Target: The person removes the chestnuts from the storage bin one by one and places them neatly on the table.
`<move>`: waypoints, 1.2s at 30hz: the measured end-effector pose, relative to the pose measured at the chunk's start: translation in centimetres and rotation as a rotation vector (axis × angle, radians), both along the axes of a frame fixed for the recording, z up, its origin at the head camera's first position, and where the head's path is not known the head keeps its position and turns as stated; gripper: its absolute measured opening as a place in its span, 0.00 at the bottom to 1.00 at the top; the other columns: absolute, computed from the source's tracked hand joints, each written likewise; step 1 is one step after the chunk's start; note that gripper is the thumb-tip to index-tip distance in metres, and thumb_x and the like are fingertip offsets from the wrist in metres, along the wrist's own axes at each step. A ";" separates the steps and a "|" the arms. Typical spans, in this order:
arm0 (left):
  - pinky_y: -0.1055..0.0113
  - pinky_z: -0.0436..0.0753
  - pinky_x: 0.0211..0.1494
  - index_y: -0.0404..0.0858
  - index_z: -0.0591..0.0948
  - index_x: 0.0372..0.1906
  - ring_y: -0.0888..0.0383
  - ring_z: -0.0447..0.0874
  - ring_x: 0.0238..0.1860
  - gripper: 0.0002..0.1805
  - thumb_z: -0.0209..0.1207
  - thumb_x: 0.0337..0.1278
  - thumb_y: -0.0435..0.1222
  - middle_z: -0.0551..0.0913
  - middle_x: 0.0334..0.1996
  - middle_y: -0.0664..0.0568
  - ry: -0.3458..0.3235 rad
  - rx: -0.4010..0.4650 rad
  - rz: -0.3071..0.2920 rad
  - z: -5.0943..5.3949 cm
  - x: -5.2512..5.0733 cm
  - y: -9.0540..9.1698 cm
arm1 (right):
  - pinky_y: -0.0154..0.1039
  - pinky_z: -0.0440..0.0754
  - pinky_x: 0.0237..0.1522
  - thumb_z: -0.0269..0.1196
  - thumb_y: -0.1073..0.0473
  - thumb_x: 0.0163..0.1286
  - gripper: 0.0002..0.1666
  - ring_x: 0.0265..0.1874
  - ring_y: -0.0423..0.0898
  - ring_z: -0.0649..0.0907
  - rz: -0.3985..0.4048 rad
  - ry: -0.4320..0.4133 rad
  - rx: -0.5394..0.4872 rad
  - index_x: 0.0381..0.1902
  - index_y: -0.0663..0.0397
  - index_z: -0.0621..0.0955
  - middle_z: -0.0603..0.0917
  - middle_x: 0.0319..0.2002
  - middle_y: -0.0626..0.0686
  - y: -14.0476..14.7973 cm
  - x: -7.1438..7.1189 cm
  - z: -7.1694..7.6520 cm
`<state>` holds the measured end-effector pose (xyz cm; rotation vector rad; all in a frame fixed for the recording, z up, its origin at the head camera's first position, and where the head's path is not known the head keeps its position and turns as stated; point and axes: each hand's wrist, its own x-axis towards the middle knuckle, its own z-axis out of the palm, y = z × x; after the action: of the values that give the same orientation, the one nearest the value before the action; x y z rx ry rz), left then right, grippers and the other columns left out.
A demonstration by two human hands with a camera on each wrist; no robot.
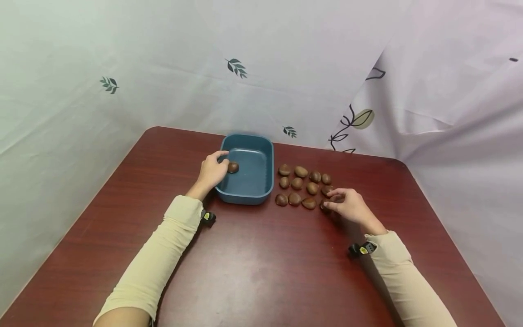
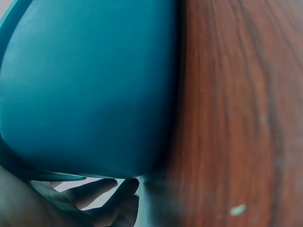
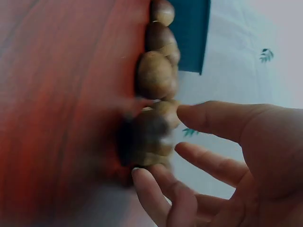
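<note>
My left hand grips the left wall of a blue-green rectangular container. In the left wrist view, the fingers reach along the outside of the container. One brown chestnut lies inside, close to the left thumb. At the right end of the nearest row of chestnuts, my right hand is spread around a dark chestnut, partly hidden by the hand. In the right wrist view, this chestnut is blurred between the parted thumb and fingers; the hand does not visibly pinch it.
Several other chestnuts lie in three rows on the dark red wooden table, just right of the container. A white patterned cloth hangs behind the table and at its sides. Each wrist wears a black strapped device.
</note>
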<state>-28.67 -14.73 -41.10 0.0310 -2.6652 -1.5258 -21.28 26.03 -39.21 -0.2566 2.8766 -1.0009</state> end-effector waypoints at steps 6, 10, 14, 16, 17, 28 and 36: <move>0.60 0.68 0.28 0.41 0.74 0.68 0.58 0.57 0.13 0.25 0.46 0.69 0.38 0.73 0.22 0.48 0.012 -0.002 -0.008 0.1 -0.1 -0.1 | 0.40 0.77 0.33 0.68 0.58 0.64 0.14 0.29 0.45 0.82 0.007 0.085 0.021 0.45 0.61 0.86 0.86 0.30 0.51 -2.1 -0.3 2.7; 0.59 0.67 0.29 0.41 0.74 0.69 0.58 0.55 0.14 0.25 0.46 0.69 0.39 0.73 0.25 0.45 0.019 -0.001 -0.012 0.3 -0.1 -0.5 | 0.39 0.76 0.31 0.68 0.57 0.65 0.13 0.27 0.45 0.80 0.084 0.125 -0.065 0.45 0.57 0.86 0.86 0.31 0.52 -6.3 -1.3 5.2; 0.60 0.67 0.28 0.42 0.73 0.69 0.59 0.56 0.14 0.25 0.46 0.70 0.39 0.73 0.24 0.45 0.000 0.004 -0.018 0.1 -0.1 -0.3 | 0.40 0.78 0.40 0.67 0.55 0.66 0.16 0.34 0.46 0.82 0.159 0.086 -0.164 0.48 0.55 0.85 0.87 0.36 0.51 -10.7 -2.3 7.4; 0.60 0.68 0.28 0.42 0.73 0.69 0.59 0.57 0.13 0.25 0.46 0.70 0.39 0.73 0.23 0.46 -0.007 0.001 -0.021 0.0 -0.1 -0.2 | 0.42 0.78 0.46 0.67 0.54 0.66 0.16 0.39 0.46 0.83 0.178 0.066 -0.207 0.49 0.54 0.85 0.87 0.39 0.50 -12.7 -2.9 8.1; 0.60 0.68 0.28 0.42 0.73 0.69 0.59 0.57 0.13 0.25 0.46 0.70 0.39 0.73 0.23 0.47 -0.006 0.001 -0.021 0.0 -0.1 -0.2 | 0.43 0.78 0.47 0.67 0.54 0.66 0.16 0.40 0.46 0.83 0.189 0.066 -0.223 0.50 0.54 0.84 0.86 0.40 0.51 -13.5 -3.2 8.4; 0.60 0.68 0.29 0.41 0.73 0.69 0.57 0.58 0.15 0.25 0.46 0.70 0.39 0.71 0.22 0.48 -0.010 -0.008 -0.007 0.0 0.4 -0.8 | 0.45 0.81 0.40 0.63 0.57 0.70 0.13 0.38 0.48 0.83 0.200 0.133 -0.336 0.50 0.52 0.84 0.85 0.48 0.53 -21.0 -8.3 8.0; 0.61 0.68 0.28 0.41 0.74 0.68 0.57 0.60 0.15 0.24 0.47 0.70 0.39 0.74 0.24 0.45 -0.003 -0.011 0.008 -0.5 0.4 -0.2 | 0.45 0.79 0.50 0.62 0.59 0.71 0.14 0.53 0.51 0.81 0.192 0.133 -0.306 0.51 0.57 0.84 0.85 0.49 0.55 -24.7 -10.7 5.7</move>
<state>-28.24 -14.90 -41.63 0.0433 -2.6727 -1.5105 -31.94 1.37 -33.55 -0.6299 2.7299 -1.4298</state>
